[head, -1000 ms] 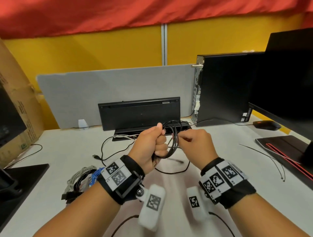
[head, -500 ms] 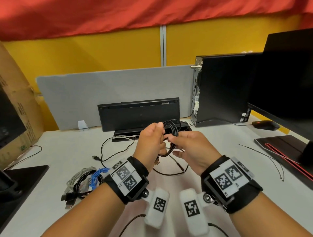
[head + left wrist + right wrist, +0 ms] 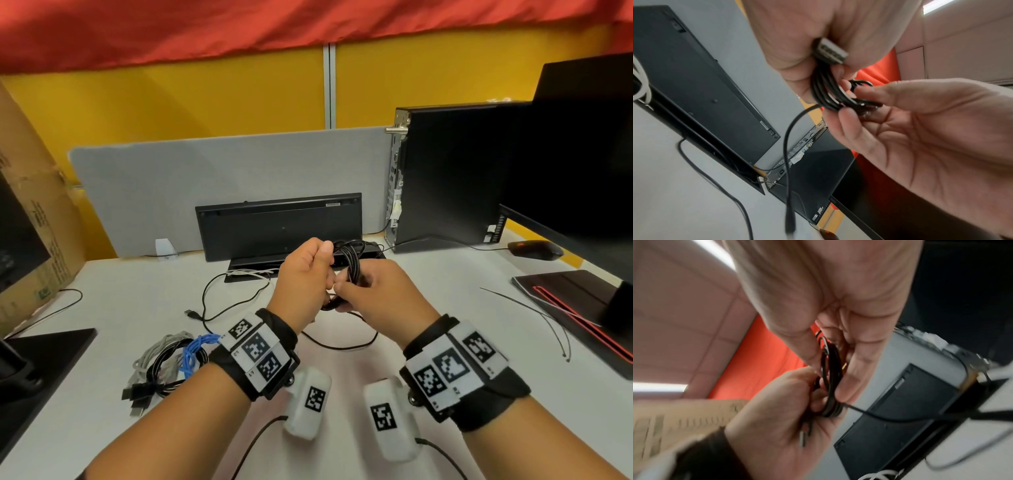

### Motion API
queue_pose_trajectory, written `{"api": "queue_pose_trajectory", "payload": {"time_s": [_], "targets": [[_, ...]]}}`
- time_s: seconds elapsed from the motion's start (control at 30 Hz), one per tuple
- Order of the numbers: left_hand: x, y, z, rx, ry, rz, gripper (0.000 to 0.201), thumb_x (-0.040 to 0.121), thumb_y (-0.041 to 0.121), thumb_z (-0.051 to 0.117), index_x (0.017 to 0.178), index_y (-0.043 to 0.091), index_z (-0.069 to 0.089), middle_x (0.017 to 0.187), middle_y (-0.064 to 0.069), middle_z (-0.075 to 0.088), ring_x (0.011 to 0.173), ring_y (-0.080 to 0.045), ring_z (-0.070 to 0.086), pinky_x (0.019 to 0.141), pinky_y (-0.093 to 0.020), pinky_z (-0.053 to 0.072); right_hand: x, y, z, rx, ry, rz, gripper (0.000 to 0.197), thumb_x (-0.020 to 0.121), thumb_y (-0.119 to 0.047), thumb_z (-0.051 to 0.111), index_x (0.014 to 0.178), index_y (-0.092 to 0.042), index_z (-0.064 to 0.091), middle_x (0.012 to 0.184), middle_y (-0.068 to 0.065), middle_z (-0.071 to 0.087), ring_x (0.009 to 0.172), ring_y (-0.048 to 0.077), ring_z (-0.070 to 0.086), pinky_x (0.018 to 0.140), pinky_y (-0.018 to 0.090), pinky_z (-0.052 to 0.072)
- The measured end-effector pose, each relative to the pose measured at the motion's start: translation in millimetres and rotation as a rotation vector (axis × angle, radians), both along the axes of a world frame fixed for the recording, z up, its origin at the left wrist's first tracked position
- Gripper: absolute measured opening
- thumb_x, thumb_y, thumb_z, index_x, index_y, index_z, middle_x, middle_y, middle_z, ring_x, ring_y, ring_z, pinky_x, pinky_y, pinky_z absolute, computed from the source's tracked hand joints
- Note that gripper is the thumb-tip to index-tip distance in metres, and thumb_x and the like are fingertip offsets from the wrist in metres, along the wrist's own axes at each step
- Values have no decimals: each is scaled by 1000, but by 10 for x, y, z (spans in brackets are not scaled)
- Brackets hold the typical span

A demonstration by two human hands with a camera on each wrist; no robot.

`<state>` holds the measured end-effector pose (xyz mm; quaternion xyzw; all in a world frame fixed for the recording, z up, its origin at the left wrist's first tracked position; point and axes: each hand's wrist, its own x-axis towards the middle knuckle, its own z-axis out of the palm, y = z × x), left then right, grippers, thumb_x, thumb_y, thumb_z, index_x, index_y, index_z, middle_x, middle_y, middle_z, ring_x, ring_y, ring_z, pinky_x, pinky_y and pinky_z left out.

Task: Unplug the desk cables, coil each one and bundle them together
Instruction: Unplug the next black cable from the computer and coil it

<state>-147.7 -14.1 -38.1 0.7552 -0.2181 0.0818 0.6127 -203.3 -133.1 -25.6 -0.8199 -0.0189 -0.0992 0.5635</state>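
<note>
Hands meet above the counter (image 3: 428, 274): the left hand (image 3: 301, 277) is curled round a black coil (image 3: 352, 263), its plug (image 3: 830, 50) sticking out of the fist, and the right hand (image 3: 373, 291) pinches the loops from the other side, fingers (image 3: 851, 116) bent about them.

A free tail (image 3: 789, 146) drops from the coil below the hands to the counter. The likely failure, as I judge it, is the loops springing apart if either grip eases before the tail is wrapped round them. A second risk is the tail catching on the loose black cable (image 3: 219, 298) lying just beyond the left hand and dragging it along.

Room is fair. Near the left wrist lies a bundle (image 3: 168, 363) of grey, black and blue cables, probably where this coil belongs. Beyond the hands a keyboard (image 3: 281, 222) stands on edge against a grey divider (image 3: 205, 178). A PC tower (image 3: 452, 178) and mouse (image 3: 534, 249) bound the far right, and thin black ties (image 3: 534, 308) lie right of the right hand.
</note>
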Motion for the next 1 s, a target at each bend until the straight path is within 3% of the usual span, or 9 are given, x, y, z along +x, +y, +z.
{"api": "queue_pose_trajectory", "payload": {"time_s": [0.17,0.3,0.43,0.53,0.6,0.7,0.77,0.9,1.0], "targets": [[13,-19,-10,25,-78,79,31,102,24,41,81,3,49,64,-4,41,55,-15,38,55,-39,41,2,21,9,-353,-12,-195,19,87,-14,56,71,-3,58,61,6,70,48,9,67,60,33,59],[103,43,-30,97,-152,195,33,101,28,42,78,6,49,64,0,41,58,-15,40,61,-46,49,-13,-34,61,-414,-19,-263,27,90,-17,60,67,-4,67,63,8,71,55,20,69,60,35,60],[241,134,-84,146,-171,251,31,101,28,43,75,12,49,64,3,42,55,-5,38,58,-27,44,-91,-148,98,-242,-43,-209,30,88,-19,68,57,-15,68,46,-4,61,39,7,57,42,22,49],[286,148,-104,161,-170,252,30,101,27,43,73,18,48,64,3,42,54,-3,41,50,-12,40,-110,-168,105,-163,-31,-186,30,88,-17,66,58,-18,66,40,-7,55,32,3,48,38,16,41],[294,146,-99,149,-139,253,30,102,26,41,78,11,51,67,0,44,57,-4,40,49,-13,41,-115,-180,107,-199,-46,-177,25,89,-19,66,65,-19,70,45,-8,58,36,2,50,41,17,42],[281,142,-66,64,12,248,33,102,30,37,82,8,52,66,-2,41,52,-12,42,48,-30,41,-153,-252,125,-364,-87,-169,13,89,-22,66,80,-23,75,70,-12,67,57,1,57,60,24,50],[249,128,-22,-74,154,209,32,102,31,36,78,15,50,60,1,36,41,-10,35,43,-23,32,-170,-293,162,-466,-85,-160,13,90,-19,65,83,-24,76,78,-8,70,66,5,62,67,25,52],[164,56,70,-311,352,133,31,103,28,38,77,15,47,55,3,28,42,-10,23,42,-19,21,-114,-307,187,-727,-19,-177,19,92,-15,59,92,-22,76,86,-1,72,80,18,67,72,23,49],[113,28,121,-540,493,10,31,105,27,37,78,14,44,56,5,24,42,-8,19,39,-20,18,-37,-345,104,-702,-197,-299,15,89,-14,66,96,-20,78,92,0,72,86,15,65,71,12,39]]}}
